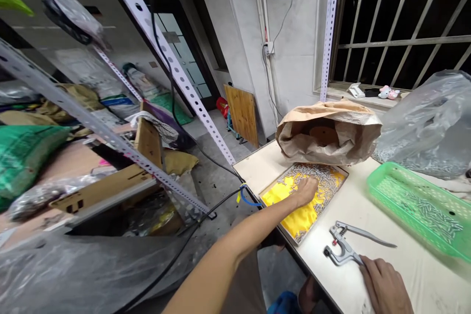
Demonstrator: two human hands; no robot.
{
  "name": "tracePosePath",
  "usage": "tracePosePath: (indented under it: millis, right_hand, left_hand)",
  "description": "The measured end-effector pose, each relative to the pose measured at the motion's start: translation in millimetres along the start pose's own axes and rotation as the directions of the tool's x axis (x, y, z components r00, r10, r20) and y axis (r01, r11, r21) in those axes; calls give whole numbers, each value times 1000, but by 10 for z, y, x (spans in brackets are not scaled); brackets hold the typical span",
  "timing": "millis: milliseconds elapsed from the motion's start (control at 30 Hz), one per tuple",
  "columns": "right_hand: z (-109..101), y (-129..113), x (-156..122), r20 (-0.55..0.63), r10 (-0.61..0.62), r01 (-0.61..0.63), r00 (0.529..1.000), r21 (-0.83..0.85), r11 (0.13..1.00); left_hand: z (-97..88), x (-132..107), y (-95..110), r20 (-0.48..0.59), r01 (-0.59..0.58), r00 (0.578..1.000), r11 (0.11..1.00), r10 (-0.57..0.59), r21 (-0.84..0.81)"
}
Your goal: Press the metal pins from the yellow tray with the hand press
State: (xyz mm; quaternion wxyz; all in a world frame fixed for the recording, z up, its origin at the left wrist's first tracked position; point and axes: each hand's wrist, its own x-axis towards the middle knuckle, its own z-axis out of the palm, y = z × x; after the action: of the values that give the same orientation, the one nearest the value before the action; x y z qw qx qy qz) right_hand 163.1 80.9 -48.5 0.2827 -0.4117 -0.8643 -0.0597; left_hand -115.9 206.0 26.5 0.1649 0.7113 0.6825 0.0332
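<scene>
Reaching forward, left grip (pixel 307 192) over metal pieces (pixel 333 176), closure unclear; right grip (pixel 388 287) clasping pliers (pixel 347 251).

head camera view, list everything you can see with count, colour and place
shallow tray: 1, yellow inside, on the table
small metal pieces: many, grey, in tray and basket
pliers: 1, silver-grey, near table edge
paper bag: 1, brown, beyond tray
basket: 1, green, table right
plastic bag: 1, clear, beyond basket
table: 1, off-white, right half
barred window: 1, dark, upper right
wooden board: 1, brown, by the wall
perforated posts: at least 3, pale, left and centre-right
clutter at left: too jumbled to count
left hand: 1, bare, in tray on pieces
right hand: 1, bare, on pliers handle
</scene>
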Motion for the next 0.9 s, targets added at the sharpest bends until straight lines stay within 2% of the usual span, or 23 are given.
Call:
tracePosePath:
  millis: [200, 333, 400, 467, 567, 667, 767, 900]
  right_hand:
    - [-53, -31, 51, -26, -12, 11, 1000, -26, 1000]
    - [-109, -61, 90, -8, -13, 13, 1000, -42, 999]
    - [-148, -89, 110, 25, 2, -1, 1000, -39, 999]
    - [-190, -119, 131, 71, 26, -23, 997, -34, 999]
    - [-248, -153, 160, 134, 64, -61, 989, -26, 998]
    - [-306, -172, 185, 202, 105, -107, 974, -4, 994]
    - [-378, -176, 198, 276, 140, -148, 951, 8, 989]
    - [-503, -162, 155, 350, 156, -156, 924, -29, 987]
  left_hand:
    - [-69, -67, 47, -39, -6, 999, 1000, 5, -16]
    - [-148, -242, 57, -73, 8, 997, 998, -12, -56]
    - [-169, -372, 117, -58, 4, 998, 991, -12, -136]
    - [-170, -526, 222, 29, 39, 999, 936, -31, -349]
    - [-139, -784, 429, 253, 198, 967, 719, -31, -666]
    - [-84, -1021, 619, 378, 307, 926, 590, -4, -747]
    - [-9, -1173, 722, 416, 352, 909, 577, -23, -737]
    - [113, -1252, 701, 418, 388, 903, 600, -96, -700]
